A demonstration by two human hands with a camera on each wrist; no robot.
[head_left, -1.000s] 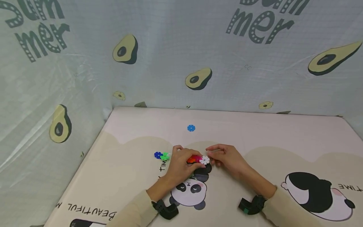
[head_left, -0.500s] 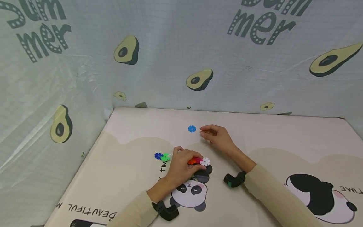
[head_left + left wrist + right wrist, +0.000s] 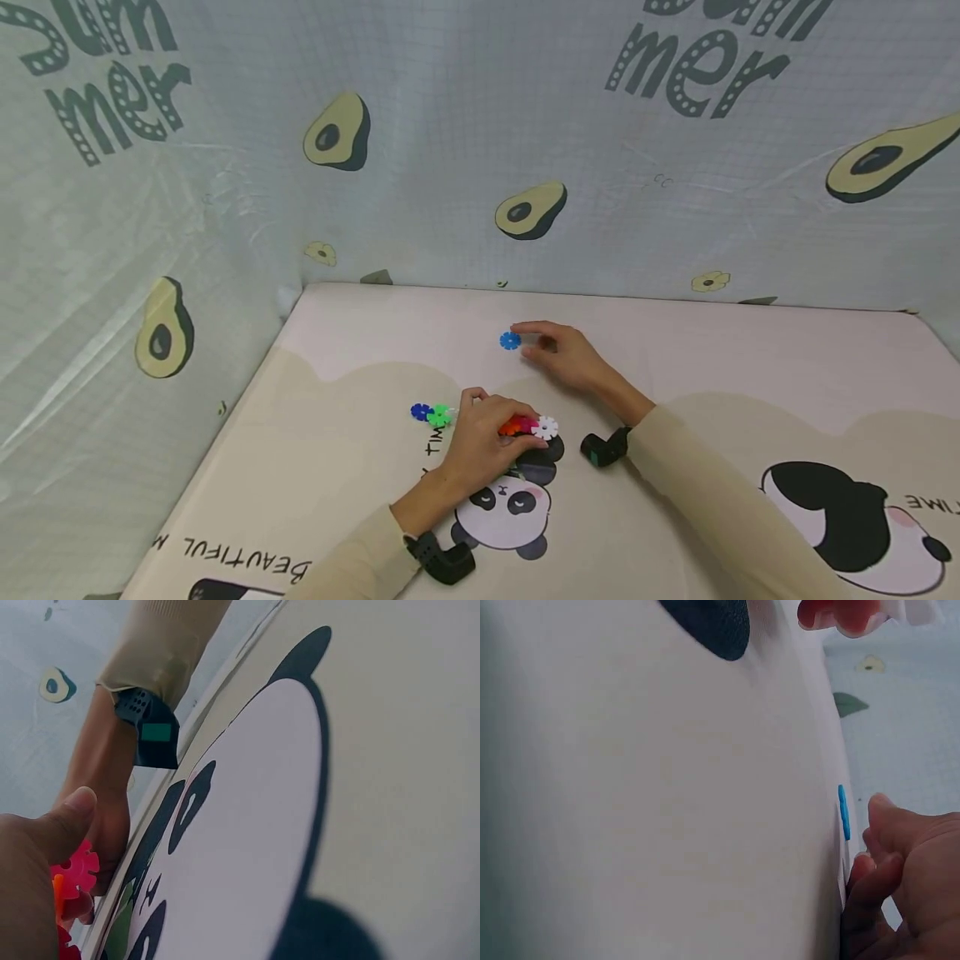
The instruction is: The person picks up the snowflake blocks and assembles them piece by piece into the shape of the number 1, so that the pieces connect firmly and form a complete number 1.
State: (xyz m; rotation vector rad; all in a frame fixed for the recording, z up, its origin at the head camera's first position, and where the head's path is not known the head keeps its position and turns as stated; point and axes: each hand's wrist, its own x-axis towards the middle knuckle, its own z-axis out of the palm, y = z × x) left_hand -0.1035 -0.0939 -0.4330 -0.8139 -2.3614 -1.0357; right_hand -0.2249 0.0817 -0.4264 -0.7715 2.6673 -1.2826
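My left hand [image 3: 487,437] holds flower-shaped plastic interlocking discs between thumb and fingers, low over the table. In the head view an orange disc [image 3: 510,427], a pink disc [image 3: 528,425] and a white disc [image 3: 545,428] stick out on its right. To its left lie a dark blue disc [image 3: 421,412] and a green disc [image 3: 438,416], overlapping. The hand hides what lies between these two groups. Farther back, my right hand [image 3: 562,354] reaches a light blue disc [image 3: 510,340] lying flat. The index fingertip is at its edge, with the thumb apart from it.
The table [image 3: 337,467] wears a printed cover with a panda [image 3: 501,517] below my left hand. Behind it hangs an avocado-print curtain [image 3: 435,167]. Each wrist carries a black camera mount, like the left one [image 3: 442,560].
My right hand has left the white disc's side and moved up and left to the light blue disc. My left hand has kept its place and its hold on the discs.
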